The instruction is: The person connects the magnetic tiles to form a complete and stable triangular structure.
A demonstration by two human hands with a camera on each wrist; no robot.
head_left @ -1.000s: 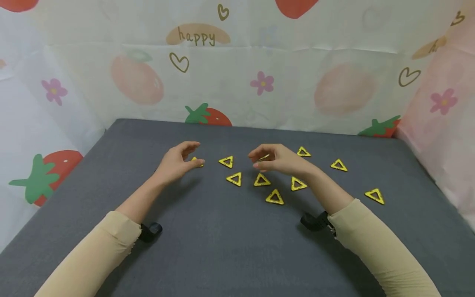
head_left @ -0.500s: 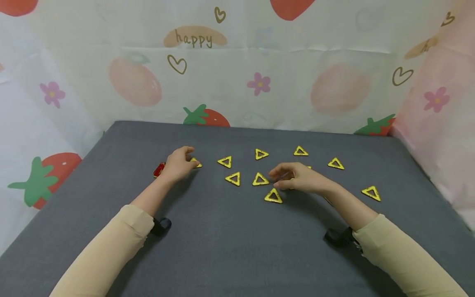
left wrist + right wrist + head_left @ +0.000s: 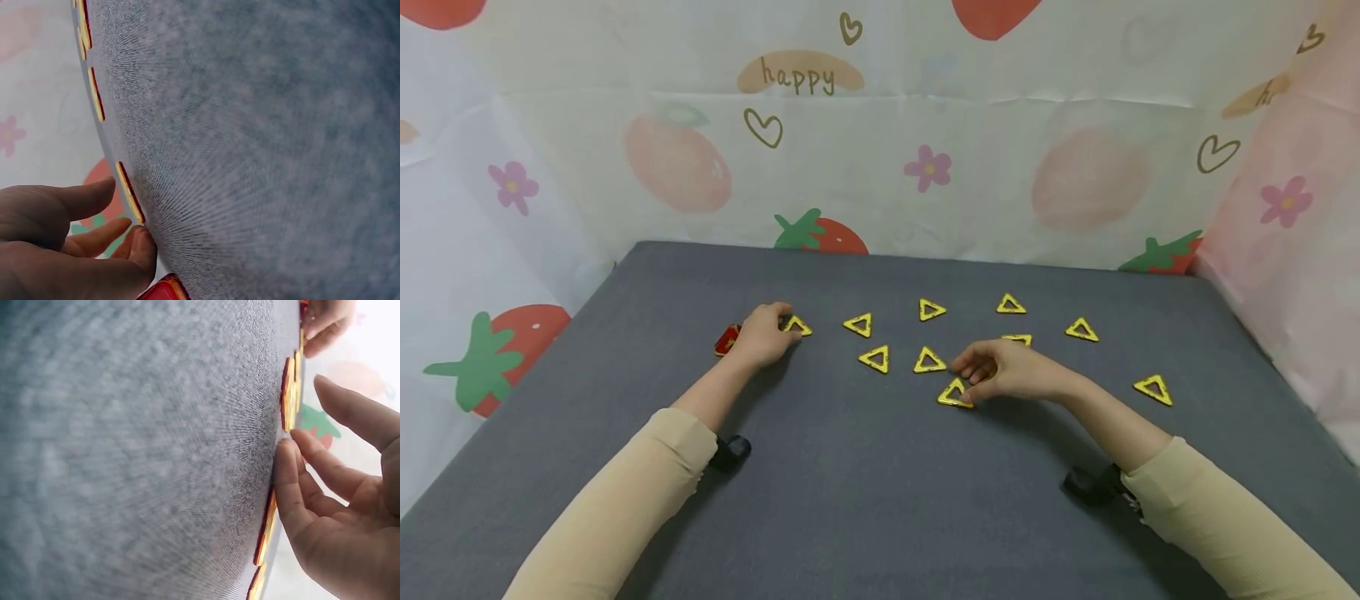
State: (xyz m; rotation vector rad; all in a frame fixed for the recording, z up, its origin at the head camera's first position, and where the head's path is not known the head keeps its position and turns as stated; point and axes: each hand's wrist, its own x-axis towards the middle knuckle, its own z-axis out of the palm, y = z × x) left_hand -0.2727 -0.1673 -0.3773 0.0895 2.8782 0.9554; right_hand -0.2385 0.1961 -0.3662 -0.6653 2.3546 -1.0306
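In the head view my left hand [image 3: 763, 335] hovers low at a yellow triangle with a hollow centre [image 3: 798, 327], fingers loosely bent. The left wrist view shows its thumb and fingers apart, fingertips right at the edge of that yellow piece with a red underside [image 3: 130, 192]. A red piece [image 3: 727, 340] lies left of this hand, partly covered by it. My right hand [image 3: 1018, 371] is over the table, its thumb tip overlapping a corner of another yellow triangle [image 3: 951, 395]. Its fingers are bent and spread from the thumb, with nothing between them [image 3: 350, 500].
More yellow triangles lie flat around the hands: one in the centre [image 3: 930, 361], one at the back [image 3: 1011, 304], one at the far right [image 3: 1153, 389], and several others. They rest on a dark grey table [image 3: 850, 500] backed by a printed cloth [image 3: 887, 125].
My right hand has moved right and nearer, uncovering a triangle at the back and covering another. My left hand has drifted slightly down and left at its triangle; the red piece now shows beside it.
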